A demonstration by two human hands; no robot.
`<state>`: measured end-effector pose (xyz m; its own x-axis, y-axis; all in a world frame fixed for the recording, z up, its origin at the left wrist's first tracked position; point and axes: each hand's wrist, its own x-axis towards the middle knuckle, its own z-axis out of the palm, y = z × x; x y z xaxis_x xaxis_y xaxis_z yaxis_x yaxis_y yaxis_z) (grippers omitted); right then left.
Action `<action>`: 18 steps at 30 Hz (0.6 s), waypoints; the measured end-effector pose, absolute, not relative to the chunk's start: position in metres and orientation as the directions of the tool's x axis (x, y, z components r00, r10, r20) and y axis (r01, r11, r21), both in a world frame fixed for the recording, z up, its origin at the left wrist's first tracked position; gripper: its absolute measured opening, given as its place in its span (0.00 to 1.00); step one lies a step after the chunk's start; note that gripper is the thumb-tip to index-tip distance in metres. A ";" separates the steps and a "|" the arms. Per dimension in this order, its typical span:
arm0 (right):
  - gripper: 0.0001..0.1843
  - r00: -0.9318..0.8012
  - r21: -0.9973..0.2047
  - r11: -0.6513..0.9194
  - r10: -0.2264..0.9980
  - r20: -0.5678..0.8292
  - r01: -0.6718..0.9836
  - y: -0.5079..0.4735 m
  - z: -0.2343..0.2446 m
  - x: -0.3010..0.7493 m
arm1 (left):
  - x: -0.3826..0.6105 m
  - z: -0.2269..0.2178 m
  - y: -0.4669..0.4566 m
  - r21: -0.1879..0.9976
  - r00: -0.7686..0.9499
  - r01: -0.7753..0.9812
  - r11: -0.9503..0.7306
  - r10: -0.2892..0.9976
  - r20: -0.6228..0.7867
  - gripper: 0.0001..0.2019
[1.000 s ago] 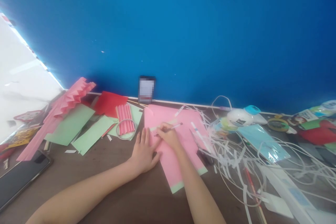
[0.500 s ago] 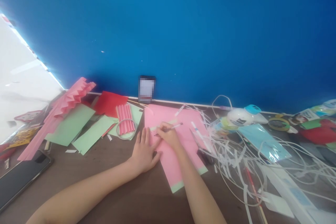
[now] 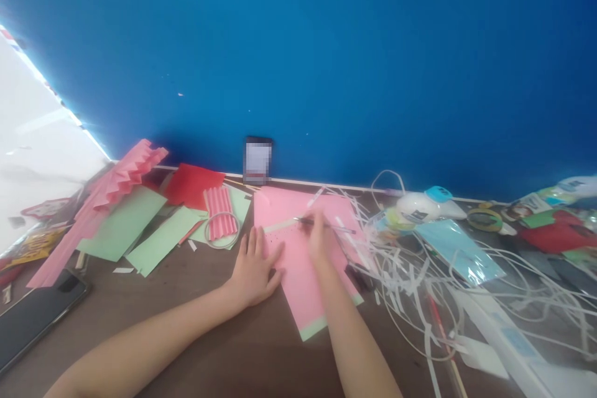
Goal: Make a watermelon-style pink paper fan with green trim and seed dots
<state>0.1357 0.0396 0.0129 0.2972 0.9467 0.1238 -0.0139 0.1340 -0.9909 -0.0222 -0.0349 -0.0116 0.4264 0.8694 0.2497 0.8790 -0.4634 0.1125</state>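
A cut sheet of pink paper (image 3: pixel 305 286) with pale green strips lies in front of me, with small dark dots near its left side. My left hand (image 3: pixel 252 268) lies flat at the paper's left edge, fingers spread, holding nothing. Over the upper part of the sheet, my right hand (image 3: pixel 317 239) is closed around a slim, dark pen (image 3: pixel 338 228). The pen slants nearly level, one end close to the green strip (image 3: pixel 280 226). The fingers partly hide its middle, and motion blurs it a little.
Pleated pink paper (image 3: pixel 221 214) under a ring, green sheets (image 3: pixel 163 239) and a phone (image 3: pixel 40 317) lie left. To the right are tangled white strips (image 3: pixel 401 280), a glue bottle (image 3: pixel 420 208) and a blue packet (image 3: pixel 459 249). A blue wall (image 3: pixel 326 74) rises behind.
My right hand has moved right and slightly up, away from the dots. The pen has turned from slanting up to the right to lying nearly level. My left hand stays put.
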 end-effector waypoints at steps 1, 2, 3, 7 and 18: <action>0.25 0.323 -0.990 0.139 0.938 0.125 -0.021 0.040 0.015 0.139 | -0.022 -0.013 -0.035 0.113 0.425 0.879 -0.463 0.869 0.251 0.26; 0.26 0.331 -0.991 0.135 0.935 0.126 -0.003 0.040 0.017 0.141 | -0.022 -0.014 -0.034 0.114 0.422 0.881 -0.460 0.870 0.253 0.26; 0.25 0.323 -0.991 0.125 0.937 0.130 0.038 0.040 0.020 0.144 | -0.022 -0.015 -0.034 0.118 0.418 0.882 -0.457 0.872 0.254 0.26; 0.20 0.184 -0.966 0.090 0.973 0.137 0.242 0.038 0.025 0.147 | -0.022 -0.017 -0.034 0.142 0.405 0.882 -0.449 0.877 0.259 0.27; 0.19 -0.065 -0.949 0.132 0.991 0.118 0.287 0.039 0.002 0.126 | -0.020 -0.008 -0.037 0.084 0.423 0.877 -0.472 0.844 0.330 0.27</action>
